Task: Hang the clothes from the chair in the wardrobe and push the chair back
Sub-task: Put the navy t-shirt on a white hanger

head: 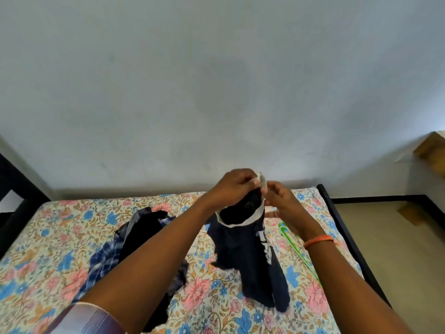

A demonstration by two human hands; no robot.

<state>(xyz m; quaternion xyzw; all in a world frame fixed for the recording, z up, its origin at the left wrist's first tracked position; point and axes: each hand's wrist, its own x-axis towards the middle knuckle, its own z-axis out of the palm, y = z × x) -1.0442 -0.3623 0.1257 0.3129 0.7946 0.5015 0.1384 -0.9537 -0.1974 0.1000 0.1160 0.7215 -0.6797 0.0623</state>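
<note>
Two hands raised at centre frame, both gripping one dark navy garment (250, 247) by its white-edged neckline; left hand (234, 186) clenched on the left part of the collar, fingers curled over the fabric; right hand (277, 197) pinching the right part of the collar, a small pale tag (262, 182) standing up between the two hands; orange band (319, 241) worn on the right wrist, right of centre.

Garment hanging from the grip, neck opening uppermost, white lettering running down its right side, lower end touching the floral bedsheet (60, 237) just below centre; garment upright, not spread flat.

Second pile at left of centre: blue checked shirt (106, 259) lying crumpled on the bedsheet together with black cloth (142, 232), partly covered by the left forearm; well apart from the held garment at the top, near it lower down.

Green hanger (298, 249) lying flat on the bedsheet at right of centre, partly hidden behind the right forearm, just beside the held garment; contact between them not determinable.

Dark bed frame (342, 227) bordering the mattress at right; pale wall (216, 80) filling the upper half of the frame; wooden object (431, 147) at the upper right edge, cropped; checked sleeve (84, 319) at the lower left.
</note>
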